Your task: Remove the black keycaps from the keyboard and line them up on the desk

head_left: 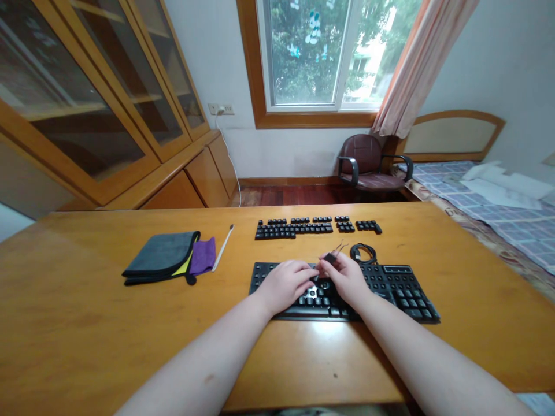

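A black keyboard (pixel 299 313) lies on the desk, with many of its upper and right-hand key places bare and keycaps still on its lower rows. Above its middle, my right hand (pixel 348 281) grips a small black keycap puller (pixel 330 257), whose thin wire prongs point up and away. My left hand (pixel 287 284) is closed just beside it, fingertips pinched together over the keys. A small dark piece shows at those fingertips, too small to name. Both hands' fingertips nearly meet. Loose black keycaps (pixel 313 229) stand in rows behind the keyboard.
A coiled black cable (pixel 363 254) rests behind the keyboard. To the left are a folded grey cloth (pixel 162 254), a purple cloth (pixel 203 256) and a white brush (pixel 223 247). Beyond the wooden desk (pixel 78 323) stand a chair (pixel 366 162) and a bed (pixel 498 185).
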`<control>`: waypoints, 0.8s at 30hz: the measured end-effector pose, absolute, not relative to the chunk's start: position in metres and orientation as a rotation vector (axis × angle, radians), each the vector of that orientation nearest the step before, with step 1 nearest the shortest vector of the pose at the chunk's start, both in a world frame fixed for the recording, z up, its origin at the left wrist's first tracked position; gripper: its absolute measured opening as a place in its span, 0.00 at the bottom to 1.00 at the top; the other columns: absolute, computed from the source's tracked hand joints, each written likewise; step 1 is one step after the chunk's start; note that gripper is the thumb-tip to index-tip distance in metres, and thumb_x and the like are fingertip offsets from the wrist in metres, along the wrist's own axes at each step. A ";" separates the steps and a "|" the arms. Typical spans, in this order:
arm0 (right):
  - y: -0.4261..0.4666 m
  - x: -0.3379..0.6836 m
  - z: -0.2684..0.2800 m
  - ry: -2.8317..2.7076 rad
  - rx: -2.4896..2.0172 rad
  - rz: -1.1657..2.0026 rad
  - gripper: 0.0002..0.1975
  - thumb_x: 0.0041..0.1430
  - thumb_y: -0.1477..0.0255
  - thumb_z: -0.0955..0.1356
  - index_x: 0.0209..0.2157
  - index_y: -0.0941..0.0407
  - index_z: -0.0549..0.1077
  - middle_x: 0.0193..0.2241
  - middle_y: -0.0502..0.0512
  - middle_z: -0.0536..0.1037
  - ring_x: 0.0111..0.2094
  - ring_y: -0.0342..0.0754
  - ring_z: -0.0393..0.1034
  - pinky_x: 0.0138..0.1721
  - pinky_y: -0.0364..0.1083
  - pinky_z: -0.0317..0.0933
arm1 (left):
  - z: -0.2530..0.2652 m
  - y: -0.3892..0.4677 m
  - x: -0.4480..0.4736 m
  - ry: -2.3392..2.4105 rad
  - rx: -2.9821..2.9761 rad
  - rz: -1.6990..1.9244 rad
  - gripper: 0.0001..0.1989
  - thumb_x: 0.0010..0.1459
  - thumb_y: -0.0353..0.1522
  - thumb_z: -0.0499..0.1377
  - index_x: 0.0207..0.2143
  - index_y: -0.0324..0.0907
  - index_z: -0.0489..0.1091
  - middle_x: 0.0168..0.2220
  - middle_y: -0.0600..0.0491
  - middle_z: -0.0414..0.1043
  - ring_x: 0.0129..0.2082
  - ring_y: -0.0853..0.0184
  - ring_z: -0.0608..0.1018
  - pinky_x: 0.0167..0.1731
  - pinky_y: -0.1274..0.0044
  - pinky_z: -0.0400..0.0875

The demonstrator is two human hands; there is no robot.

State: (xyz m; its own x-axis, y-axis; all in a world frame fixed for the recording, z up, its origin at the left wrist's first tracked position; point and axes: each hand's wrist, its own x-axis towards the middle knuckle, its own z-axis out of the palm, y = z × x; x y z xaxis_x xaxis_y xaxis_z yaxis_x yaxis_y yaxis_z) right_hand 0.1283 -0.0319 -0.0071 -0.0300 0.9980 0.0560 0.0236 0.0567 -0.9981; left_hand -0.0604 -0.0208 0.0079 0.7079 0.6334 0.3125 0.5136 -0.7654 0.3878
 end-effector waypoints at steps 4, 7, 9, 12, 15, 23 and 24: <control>-0.030 0.127 -0.004 -1.206 -1.147 1.280 0.16 0.50 0.58 0.69 0.34 0.56 0.68 0.27 0.53 0.76 0.29 0.48 0.72 0.31 0.47 0.70 | 0.006 -0.020 -0.060 0.876 2.701 0.622 0.14 0.62 0.33 0.50 0.49 0.47 0.66 0.41 0.52 0.71 0.40 0.66 0.72 0.40 0.74 0.67; -0.030 0.126 -0.003 -1.187 -1.126 1.326 0.16 0.50 0.59 0.69 0.34 0.56 0.68 0.26 0.52 0.76 0.28 0.47 0.72 0.29 0.46 0.69 | 0.008 -0.021 -0.060 0.894 2.723 0.634 0.13 0.62 0.33 0.50 0.48 0.48 0.68 0.42 0.53 0.71 0.40 0.66 0.71 0.41 0.73 0.66; -0.030 0.126 -0.004 -1.225 -1.140 1.299 0.15 0.50 0.59 0.69 0.33 0.56 0.69 0.25 0.51 0.75 0.28 0.47 0.72 0.30 0.46 0.69 | 0.009 -0.021 -0.060 0.904 2.720 0.611 0.12 0.61 0.32 0.51 0.45 0.47 0.69 0.42 0.53 0.71 0.41 0.66 0.71 0.41 0.73 0.66; -0.031 0.125 -0.009 -1.314 -1.180 1.225 0.14 0.51 0.60 0.68 0.34 0.56 0.70 0.26 0.52 0.76 0.29 0.47 0.72 0.32 0.47 0.69 | 0.009 -0.020 -0.060 0.884 2.711 0.547 0.11 0.59 0.33 0.54 0.44 0.45 0.69 0.41 0.53 0.71 0.41 0.66 0.71 0.43 0.74 0.66; -0.031 0.125 -0.011 -1.321 -1.180 1.216 0.13 0.52 0.60 0.68 0.34 0.56 0.70 0.26 0.52 0.76 0.29 0.47 0.72 0.32 0.48 0.69 | 0.007 -0.020 -0.060 0.872 2.724 0.537 0.11 0.60 0.33 0.53 0.44 0.45 0.68 0.42 0.53 0.71 0.41 0.66 0.72 0.43 0.75 0.66; -0.027 0.128 -0.008 -1.127 -1.177 1.128 0.15 0.49 0.60 0.70 0.34 0.56 0.70 0.27 0.54 0.77 0.29 0.48 0.73 0.36 0.49 0.69 | 0.031 -0.009 -0.055 0.822 3.018 0.595 0.12 0.63 0.32 0.47 0.44 0.44 0.68 0.40 0.52 0.73 0.38 0.66 0.73 0.38 0.74 0.65; -0.026 0.129 -0.007 -1.085 -1.169 1.118 0.16 0.49 0.60 0.70 0.34 0.56 0.70 0.27 0.53 0.77 0.29 0.48 0.73 0.35 0.49 0.69 | 0.037 0.000 -0.053 0.846 3.049 0.563 0.12 0.63 0.32 0.48 0.43 0.44 0.69 0.40 0.51 0.73 0.39 0.65 0.73 0.38 0.73 0.65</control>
State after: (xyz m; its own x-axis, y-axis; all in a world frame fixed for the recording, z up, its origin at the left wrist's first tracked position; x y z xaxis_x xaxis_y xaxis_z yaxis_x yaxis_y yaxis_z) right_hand 0.1290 -0.0262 -0.0071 0.1246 0.9911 0.0467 -0.0760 0.0565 -0.9955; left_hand -0.0531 0.0000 0.0372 0.8003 0.4862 0.3510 0.5116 -0.8589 0.0232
